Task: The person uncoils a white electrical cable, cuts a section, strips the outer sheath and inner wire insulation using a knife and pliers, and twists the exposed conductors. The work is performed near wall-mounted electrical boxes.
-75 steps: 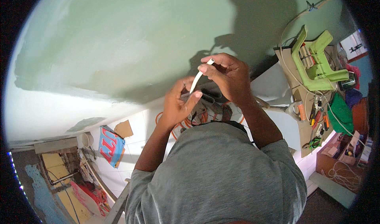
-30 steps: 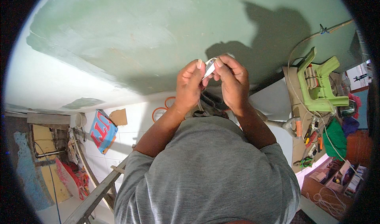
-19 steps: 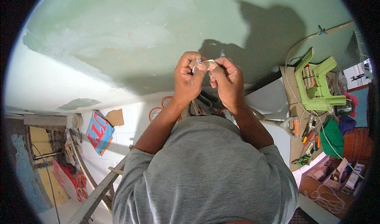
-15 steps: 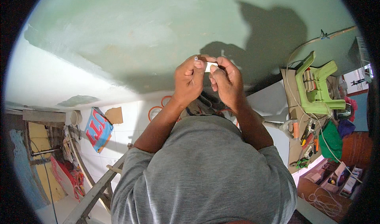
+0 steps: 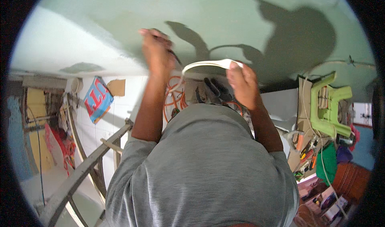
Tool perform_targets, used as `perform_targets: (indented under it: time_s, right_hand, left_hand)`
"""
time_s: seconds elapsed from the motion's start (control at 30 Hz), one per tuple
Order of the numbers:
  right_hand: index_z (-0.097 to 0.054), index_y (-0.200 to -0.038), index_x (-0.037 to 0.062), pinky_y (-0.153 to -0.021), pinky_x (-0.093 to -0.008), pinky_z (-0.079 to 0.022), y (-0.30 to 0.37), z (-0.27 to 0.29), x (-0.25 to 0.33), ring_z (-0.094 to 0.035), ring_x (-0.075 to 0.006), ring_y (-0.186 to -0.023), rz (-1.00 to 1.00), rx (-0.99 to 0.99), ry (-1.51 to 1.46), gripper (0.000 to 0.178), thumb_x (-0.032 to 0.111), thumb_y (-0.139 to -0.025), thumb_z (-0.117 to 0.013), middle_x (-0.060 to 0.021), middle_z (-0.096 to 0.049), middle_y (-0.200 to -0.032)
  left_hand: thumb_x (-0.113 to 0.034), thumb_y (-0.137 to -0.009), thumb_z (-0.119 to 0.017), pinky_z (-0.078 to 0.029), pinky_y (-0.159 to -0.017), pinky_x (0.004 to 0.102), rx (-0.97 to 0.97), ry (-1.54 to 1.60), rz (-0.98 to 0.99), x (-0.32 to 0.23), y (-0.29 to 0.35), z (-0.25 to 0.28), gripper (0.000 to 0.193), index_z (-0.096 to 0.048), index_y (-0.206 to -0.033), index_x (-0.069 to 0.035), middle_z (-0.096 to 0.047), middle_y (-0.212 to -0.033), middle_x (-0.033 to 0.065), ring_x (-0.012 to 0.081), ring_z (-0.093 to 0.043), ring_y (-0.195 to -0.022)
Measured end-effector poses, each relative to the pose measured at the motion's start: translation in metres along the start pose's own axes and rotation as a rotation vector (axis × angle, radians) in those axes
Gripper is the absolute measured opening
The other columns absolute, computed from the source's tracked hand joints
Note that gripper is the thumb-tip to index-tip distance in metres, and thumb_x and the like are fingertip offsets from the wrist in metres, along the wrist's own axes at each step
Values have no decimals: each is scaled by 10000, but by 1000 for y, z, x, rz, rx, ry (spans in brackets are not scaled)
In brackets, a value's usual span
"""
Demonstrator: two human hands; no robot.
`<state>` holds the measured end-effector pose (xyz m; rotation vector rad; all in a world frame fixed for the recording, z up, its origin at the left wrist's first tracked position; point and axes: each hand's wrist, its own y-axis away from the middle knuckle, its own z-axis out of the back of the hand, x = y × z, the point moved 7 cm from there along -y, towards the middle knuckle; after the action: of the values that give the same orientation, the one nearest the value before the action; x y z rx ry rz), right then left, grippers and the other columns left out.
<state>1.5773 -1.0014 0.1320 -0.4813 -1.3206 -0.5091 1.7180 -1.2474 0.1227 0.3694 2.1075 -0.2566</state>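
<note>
My right hand [image 5: 242, 82] is closed, its thumb and fingers pinching one end of a white flexible strip [image 5: 204, 64]. From there the strip arches leftward and droops, its thin tail hanging in the gap between my hands. Raised higher at the left is my left hand [image 5: 157, 52], smeared by motion, so its finger pose is unclear. A thin dark piece [image 5: 175, 57] shows beside that hand; what it is and whether I hold it cannot be made out. Both hands are in front of a green painted wall [image 5: 224, 22], which carries their shadows.
At the right, a light green plastic stool [image 5: 327, 104] lies on a board beside hand tools [image 5: 309, 153] and a green bag [image 5: 327, 163]. To my left stands a wooden ladder-like frame [image 5: 86, 171]. Below are orange tubing [image 5: 171, 106] and dark footwear [image 5: 212, 88].
My hands were together, with a small white piece between them. They have moved apart, the left going up and leftward, and a length of white strip now shows from my right hand.
</note>
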Motion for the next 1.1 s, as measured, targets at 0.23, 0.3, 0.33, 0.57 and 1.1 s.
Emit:
perform_targets:
  time_s: [0.23,0.3,0.33,0.57,1.1]
  right_hand:
    - [-420,-722,140,-429,-251,-282,75,87,-114,-359,-86,-482,-455,-347,-270,330,285,-1009,-495,35,-364,-587]
    - [-415,-718,142,-420,-249,-277,108,125,-140,-359,-83,-475,-485,-529,-350,338,303,-998,-514,35,-366,-589]
    - [-437,-728,137,-417,-267,-299,122,150,-156,-382,-92,-476,-501,-589,-399,331,316,-993,-525,26,-400,-602]
    - [-633,-1069,26,-846,-523,-504,161,190,-177,-646,-403,-961,54,-131,1242,222,132,-908,-524,-192,-674,-1048]
    - [-666,-1000,4,-942,-489,-497,160,245,-169,-646,-383,-1048,-415,-58,1199,263,222,-883,-577,-243,-678,-1065]
  left_hand:
    - [-568,-1024,-351,-450,-595,309,-412,338,-311,-119,-103,297,502,-541,-850,-137,-517,-696,-4,166,-481,-604]
    - [-559,-1006,-380,-470,-603,333,-527,186,-436,-169,-90,357,514,-576,-877,-101,-554,-718,23,179,-516,-625]
    - [-554,-997,-395,-479,-607,345,-602,76,-513,-197,-75,379,521,-593,-890,-83,-572,-728,37,186,-534,-635]
    - [-485,-1035,-379,-384,-526,275,-282,-265,-419,-234,-38,340,586,-665,-1064,26,-502,-691,16,121,-442,-573]
    - [-385,-1029,-521,-316,-587,241,435,-346,76,20,52,6,443,-613,-1193,17,-433,-744,-29,76,-389,-664]
